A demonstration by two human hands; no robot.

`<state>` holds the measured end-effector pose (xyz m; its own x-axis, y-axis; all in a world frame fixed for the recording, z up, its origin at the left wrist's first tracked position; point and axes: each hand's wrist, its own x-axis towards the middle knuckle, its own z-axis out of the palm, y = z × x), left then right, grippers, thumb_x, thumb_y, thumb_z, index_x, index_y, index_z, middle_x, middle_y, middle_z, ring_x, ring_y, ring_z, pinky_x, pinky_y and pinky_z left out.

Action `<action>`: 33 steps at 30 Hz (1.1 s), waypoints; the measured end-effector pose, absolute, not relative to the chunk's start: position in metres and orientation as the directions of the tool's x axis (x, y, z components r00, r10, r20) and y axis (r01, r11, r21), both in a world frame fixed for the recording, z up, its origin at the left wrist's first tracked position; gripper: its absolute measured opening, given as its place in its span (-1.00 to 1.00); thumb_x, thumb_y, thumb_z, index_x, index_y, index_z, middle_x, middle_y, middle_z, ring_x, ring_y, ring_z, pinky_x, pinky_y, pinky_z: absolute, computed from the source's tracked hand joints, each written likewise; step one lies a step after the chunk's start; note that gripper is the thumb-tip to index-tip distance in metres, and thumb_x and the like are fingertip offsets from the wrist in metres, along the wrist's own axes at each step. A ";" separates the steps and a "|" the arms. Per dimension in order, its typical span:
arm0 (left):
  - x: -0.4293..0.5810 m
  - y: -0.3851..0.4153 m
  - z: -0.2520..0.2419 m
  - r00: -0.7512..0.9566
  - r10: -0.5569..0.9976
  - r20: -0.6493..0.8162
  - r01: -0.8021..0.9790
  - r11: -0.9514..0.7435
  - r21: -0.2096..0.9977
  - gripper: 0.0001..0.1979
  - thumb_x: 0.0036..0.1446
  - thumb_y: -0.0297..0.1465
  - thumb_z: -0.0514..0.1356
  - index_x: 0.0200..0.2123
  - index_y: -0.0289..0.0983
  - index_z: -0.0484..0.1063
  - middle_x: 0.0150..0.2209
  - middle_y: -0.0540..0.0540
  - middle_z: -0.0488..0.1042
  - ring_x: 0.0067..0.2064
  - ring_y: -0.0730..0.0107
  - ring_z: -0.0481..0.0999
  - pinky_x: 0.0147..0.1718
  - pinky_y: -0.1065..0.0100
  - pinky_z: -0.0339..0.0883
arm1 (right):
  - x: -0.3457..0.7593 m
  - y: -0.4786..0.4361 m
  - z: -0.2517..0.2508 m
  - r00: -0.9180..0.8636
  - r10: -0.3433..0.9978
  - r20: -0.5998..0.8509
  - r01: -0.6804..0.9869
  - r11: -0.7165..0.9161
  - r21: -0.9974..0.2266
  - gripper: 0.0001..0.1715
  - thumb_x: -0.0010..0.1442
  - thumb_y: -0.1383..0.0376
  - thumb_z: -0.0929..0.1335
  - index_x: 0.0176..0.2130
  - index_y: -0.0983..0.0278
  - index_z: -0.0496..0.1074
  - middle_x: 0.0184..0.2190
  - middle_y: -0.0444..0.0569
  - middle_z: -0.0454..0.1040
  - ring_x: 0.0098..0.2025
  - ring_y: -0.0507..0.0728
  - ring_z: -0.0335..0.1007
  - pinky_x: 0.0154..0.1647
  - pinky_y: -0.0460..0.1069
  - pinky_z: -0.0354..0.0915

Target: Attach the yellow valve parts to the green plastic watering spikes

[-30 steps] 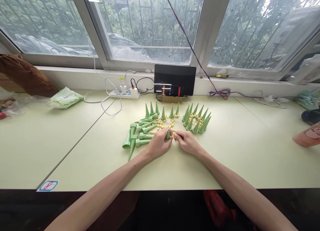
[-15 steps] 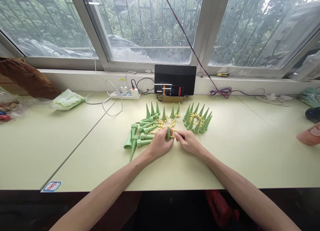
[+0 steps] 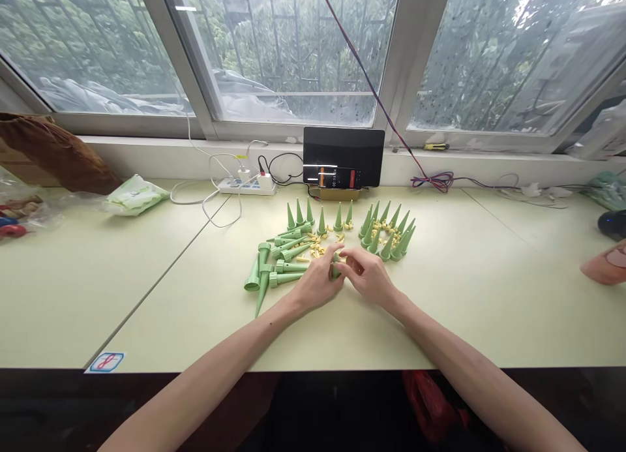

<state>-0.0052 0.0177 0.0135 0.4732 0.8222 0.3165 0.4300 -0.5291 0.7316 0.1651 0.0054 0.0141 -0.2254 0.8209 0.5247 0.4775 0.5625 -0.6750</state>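
My left hand (image 3: 317, 282) is closed around a green plastic cone-shaped spike (image 3: 335, 267), mostly covered by the fingers. My right hand (image 3: 370, 277) meets it from the other side, thumb and fingertips bent against the spike. Whatever lies between those fingertips is hidden. Just beyond both hands, small yellow plastic pieces (image 3: 317, 250) are scattered on the table. Loose green spikes (image 3: 291, 267) lie on their sides left of my left hand. Several more green spikes (image 3: 321, 222) stand point up behind the yellow pieces.
Upright green spikes (image 3: 386, 248) form a ring around more yellow pieces, right of centre. A phone (image 3: 340, 178) leans on a black tablet (image 3: 343, 149) at the back. A power strip (image 3: 248, 186) with cables sits by the sill, near a green-white packet (image 3: 135, 195).
The yellow piece that showed between my right fingertips is now out of sight. My right fingers have come up against the spike, and both hands sit closer together.
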 end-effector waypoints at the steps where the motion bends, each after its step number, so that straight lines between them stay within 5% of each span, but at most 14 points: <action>1: -0.005 0.018 0.012 0.481 0.818 0.317 0.422 -0.533 0.733 -0.42 0.09 -0.53 0.11 0.20 -0.23 0.13 -0.48 0.13 0.28 -0.52 0.49 0.28 -0.45 0.43 0.18 | 0.165 0.006 0.014 -0.244 0.809 0.535 0.482 0.580 -0.657 -0.78 0.33 0.18 0.31 -0.18 0.28 0.45 -0.48 -0.08 0.38 -0.49 0.07 0.19 -0.40 -0.02 0.17; 8: -0.004 0.018 0.009 0.475 0.818 0.325 0.425 -0.536 0.729 -0.39 0.07 -0.51 0.15 0.21 -0.20 0.12 -0.48 0.13 0.30 -0.53 0.51 0.26 -0.48 0.46 0.17 | 0.161 0.006 0.019 -0.324 0.763 0.560 0.521 0.638 -0.568 -0.73 0.37 0.24 0.25 -0.39 0.25 0.32 -0.49 -0.09 0.36 -0.50 0.05 0.19 -0.44 -0.05 0.12; 13: -0.004 0.016 0.013 0.383 0.787 0.484 0.376 -0.611 0.696 -0.48 0.12 -0.42 0.22 0.13 -0.19 0.15 -0.15 -0.06 0.40 -0.56 0.65 0.18 -0.55 0.46 0.15 | 0.166 0.006 0.037 -0.256 0.772 0.582 0.580 0.604 -0.546 -0.68 0.35 0.23 0.26 -0.45 0.24 0.25 -0.56 -0.15 0.29 -0.55 0.02 0.10 -0.49 -0.06 0.07; 19: -0.003 0.019 0.011 0.303 0.686 0.661 0.330 -0.726 0.603 -0.92 0.20 -0.43 0.17 -0.31 -0.23 0.28 -0.52 0.10 0.28 -0.59 0.60 0.16 -0.58 0.47 0.09 | 0.174 0.024 0.067 -0.041 0.789 0.614 0.650 0.487 -0.583 -0.67 0.34 0.21 0.26 -0.46 0.22 0.18 -0.61 -0.20 0.25 -0.59 0.01 0.09 -0.50 -0.07 0.08; 22: -0.001 0.017 0.009 0.462 0.653 0.600 0.366 -0.757 0.541 -0.82 0.25 -0.46 0.10 -0.45 -0.25 0.30 -0.57 0.07 0.30 -0.55 0.55 0.23 -0.51 0.44 0.14 | 0.171 0.039 0.075 -0.049 0.789 0.613 0.673 0.480 -0.563 -0.72 0.32 0.25 0.26 -0.44 0.22 0.16 -0.59 -0.18 0.29 -0.58 0.01 0.14 -0.49 -0.07 0.10; 28: 0.001 0.015 0.005 0.552 0.647 0.526 0.467 -0.763 0.447 -0.83 0.27 -0.45 0.08 -0.39 -0.26 0.38 -0.45 -0.02 0.43 -0.44 0.46 0.38 -0.43 0.39 0.24 | 0.165 0.063 0.082 -0.089 0.832 0.547 0.707 0.439 -0.554 -0.78 0.25 0.31 0.28 -0.42 0.21 0.15 -0.57 -0.15 0.32 -0.55 0.04 0.21 -0.48 -0.07 0.10; 33: -0.001 0.026 0.008 0.513 0.650 0.560 0.616 -0.733 0.287 -0.87 0.30 -0.42 0.08 -0.22 -0.24 0.44 -0.20 -0.14 0.46 -0.15 0.23 0.46 -0.17 0.22 0.38 | 0.169 0.072 0.094 -0.100 0.833 0.545 0.745 0.425 -0.514 -0.72 0.23 0.33 0.29 -0.47 0.21 0.13 -0.57 -0.15 0.31 -0.54 0.04 0.18 -0.46 -0.06 0.08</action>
